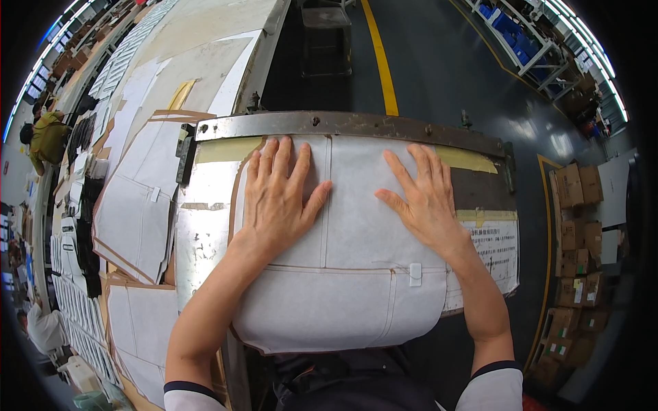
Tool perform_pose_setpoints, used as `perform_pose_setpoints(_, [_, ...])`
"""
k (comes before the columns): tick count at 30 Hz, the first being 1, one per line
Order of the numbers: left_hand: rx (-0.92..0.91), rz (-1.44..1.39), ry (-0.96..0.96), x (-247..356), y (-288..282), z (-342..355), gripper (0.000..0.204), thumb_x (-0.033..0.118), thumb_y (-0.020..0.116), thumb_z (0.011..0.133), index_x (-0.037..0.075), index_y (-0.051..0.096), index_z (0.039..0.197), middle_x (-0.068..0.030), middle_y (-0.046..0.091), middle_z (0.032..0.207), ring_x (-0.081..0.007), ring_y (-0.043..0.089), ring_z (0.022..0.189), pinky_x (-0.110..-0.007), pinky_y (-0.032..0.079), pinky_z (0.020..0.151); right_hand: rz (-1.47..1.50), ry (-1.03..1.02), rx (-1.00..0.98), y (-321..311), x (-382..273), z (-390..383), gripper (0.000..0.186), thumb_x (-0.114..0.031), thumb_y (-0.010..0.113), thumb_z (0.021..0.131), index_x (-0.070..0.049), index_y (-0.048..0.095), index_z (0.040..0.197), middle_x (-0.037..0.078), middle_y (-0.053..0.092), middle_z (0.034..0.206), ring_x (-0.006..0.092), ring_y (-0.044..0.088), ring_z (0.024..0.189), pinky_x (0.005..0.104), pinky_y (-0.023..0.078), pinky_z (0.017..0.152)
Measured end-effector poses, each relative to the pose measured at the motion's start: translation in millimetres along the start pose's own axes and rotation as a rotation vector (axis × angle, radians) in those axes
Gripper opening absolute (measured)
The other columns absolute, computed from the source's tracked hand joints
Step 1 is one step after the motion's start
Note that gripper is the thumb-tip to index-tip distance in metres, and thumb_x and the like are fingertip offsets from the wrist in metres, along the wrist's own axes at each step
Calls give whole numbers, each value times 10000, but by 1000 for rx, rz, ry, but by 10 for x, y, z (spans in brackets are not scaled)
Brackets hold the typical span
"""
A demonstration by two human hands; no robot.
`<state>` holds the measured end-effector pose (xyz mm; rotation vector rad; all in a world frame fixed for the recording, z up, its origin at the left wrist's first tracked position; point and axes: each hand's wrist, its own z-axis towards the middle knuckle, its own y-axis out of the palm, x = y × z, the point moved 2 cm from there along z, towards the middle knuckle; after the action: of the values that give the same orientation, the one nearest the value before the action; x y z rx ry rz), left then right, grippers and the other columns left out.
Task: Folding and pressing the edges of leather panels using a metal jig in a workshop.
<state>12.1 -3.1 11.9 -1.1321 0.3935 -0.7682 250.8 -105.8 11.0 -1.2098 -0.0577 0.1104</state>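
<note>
A white sewn fabric panel (356, 226) with brown edging and stitched seams lies over a metal machine plate (200, 236). Its upper edge meets a long metal bar (343, 126) across the far side. My left hand (277, 188) rests flat on the panel's left part, fingers spread toward the bar. On the right part my right hand (425, 195) lies flat too, fingers apart. Neither hand grips anything. A small white tag (415, 275) sits near the cross seam, below my right hand. The panel's near end hangs over the plate's front edge, close to my body.
More white panels with brown edging (133, 226) lie on the long table at left. A printed sheet (490, 253) covers the plate's right side. Cardboard boxes (579, 236) are stacked at far right. A stool (327, 41) stands beyond the bar. Other people (48, 140) are at far left.
</note>
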Motion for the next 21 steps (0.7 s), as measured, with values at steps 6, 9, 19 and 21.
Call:
perform_pose_setpoints(6, [-2, -3, -11, -17, 3, -14, 646, 503, 574, 1012, 22, 586, 1443, -290, 521, 1475, -447, 441, 1431, -565, 315, 1197, -3, -4, 9, 10, -24, 18, 647, -555, 560, 1024, -55, 583, 1434, 270, 454, 1366, 444, 425, 1330, 594, 375, 1101])
perform_pose_setpoints(9, [-13, 2, -11, -9, -20, -10, 646, 501, 574, 1011, 25, 584, 1447, -283, 523, 1479, -444, 441, 1434, -557, 316, 1200, -6, 2, 11, 14, -26, 8, 630, -536, 572, 1024, -54, 583, 1431, 270, 452, 1366, 451, 430, 1327, 599, 370, 1106])
perform_pose_setpoints(19, [-62, 95, 11, -19, -86, -16, 587, 430, 600, 1019, 130, 542, 1520, -251, 503, 1525, -413, 439, 1448, -503, 330, 1201, 3, 49, 48, 123, -66, 53, 646, -534, 577, 1005, -9, 595, 1381, 282, 543, 1319, 450, 473, 1295, 615, 392, 1051])
perform_pose_setpoints(21, [-73, 78, 11, 1, -90, 0, 588, 466, 609, 1007, 127, 576, 1486, -257, 508, 1508, -418, 438, 1444, -517, 331, 1196, -8, -6, 137, 152, -94, 45, 634, -522, 586, 1004, 18, 605, 1336, 271, 561, 1309, 447, 493, 1274, 603, 409, 1023])
